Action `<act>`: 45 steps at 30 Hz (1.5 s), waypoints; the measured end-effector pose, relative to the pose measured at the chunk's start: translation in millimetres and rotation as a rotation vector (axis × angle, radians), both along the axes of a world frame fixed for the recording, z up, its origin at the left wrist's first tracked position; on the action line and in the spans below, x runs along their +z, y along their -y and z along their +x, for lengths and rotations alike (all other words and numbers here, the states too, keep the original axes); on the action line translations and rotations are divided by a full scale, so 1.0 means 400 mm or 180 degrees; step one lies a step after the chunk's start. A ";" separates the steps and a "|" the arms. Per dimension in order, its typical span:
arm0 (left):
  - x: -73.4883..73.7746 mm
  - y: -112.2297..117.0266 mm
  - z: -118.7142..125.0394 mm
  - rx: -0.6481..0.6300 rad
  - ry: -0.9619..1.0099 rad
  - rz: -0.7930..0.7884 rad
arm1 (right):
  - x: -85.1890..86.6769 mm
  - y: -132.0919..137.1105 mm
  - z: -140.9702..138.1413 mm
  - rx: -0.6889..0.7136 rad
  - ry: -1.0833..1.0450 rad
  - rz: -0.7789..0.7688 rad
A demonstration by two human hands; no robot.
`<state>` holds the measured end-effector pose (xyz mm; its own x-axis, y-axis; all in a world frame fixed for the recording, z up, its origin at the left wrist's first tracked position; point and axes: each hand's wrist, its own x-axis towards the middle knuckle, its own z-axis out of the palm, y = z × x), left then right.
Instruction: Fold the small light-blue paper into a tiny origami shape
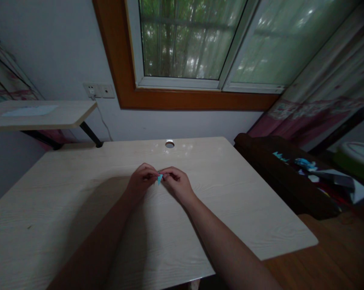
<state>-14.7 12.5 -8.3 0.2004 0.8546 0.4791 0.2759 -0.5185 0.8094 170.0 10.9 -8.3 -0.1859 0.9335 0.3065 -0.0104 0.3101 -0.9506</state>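
A tiny folded piece of light blue paper [160,178] is pinched between both hands over the middle of a pale wooden desk [79,209]. My left hand [142,180] has its fingers curled and grips the paper's left side. Fingertips of my right hand [176,182], also curled, press against its right side. Both hands rest low on the desktop, knuckles up, and most of the paper is hidden by the fingers.
A round cable hole [169,144] sits near the desk's far edge. A raised side shelf [40,113] juts out at the left, with wall sockets [99,91] behind. A dark bed frame with colourful bedding [305,173] stands right of the desk, under a window.
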 end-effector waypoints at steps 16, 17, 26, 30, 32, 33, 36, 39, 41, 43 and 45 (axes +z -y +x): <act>-0.011 0.003 0.014 0.0042 0.0553 -0.0970 | -0.015 -0.016 -0.005 -0.0374 -0.0390 -0.0321; -0.013 0.001 0.016 0.0001 0.0542 -0.0988 | -0.015 -0.015 -0.005 -0.0385 -0.0363 -0.0319; -0.016 -0.003 0.017 -0.0122 0.0534 -0.1055 | -0.002 -0.008 -0.007 -0.0366 -0.0165 -0.0355; -0.019 -0.005 0.015 -0.0180 0.0706 -0.1050 | 0.000 -0.008 -0.007 -0.0354 -0.0225 -0.0368; -0.018 -0.005 0.015 -0.0206 0.0800 -0.1058 | 0.002 -0.007 -0.007 -0.0334 -0.0262 -0.0370; -0.018 -0.006 0.014 -0.0208 0.0840 -0.1064 | 0.004 -0.006 -0.008 -0.0320 -0.0284 -0.0367; -0.018 -0.006 0.014 -0.0192 0.0887 -0.1091 | 0.009 -0.003 -0.010 -0.0280 -0.0324 -0.0351; -0.021 -0.008 0.014 -0.0184 0.0912 -0.1122 | 0.009 -0.002 -0.012 -0.0212 -0.0294 -0.0338; -0.024 -0.008 0.014 -0.0231 0.0939 -0.1153 | 0.006 -0.002 -0.013 -0.0146 -0.0281 -0.0333; -0.025 -0.007 0.014 -0.0300 0.0965 -0.1177 | 0.002 -0.002 -0.013 -0.0085 -0.0293 -0.0345; -0.023 -0.006 0.014 -0.0316 0.0993 -0.1180 | 0.000 -0.003 -0.013 -0.0050 -0.0301 -0.0357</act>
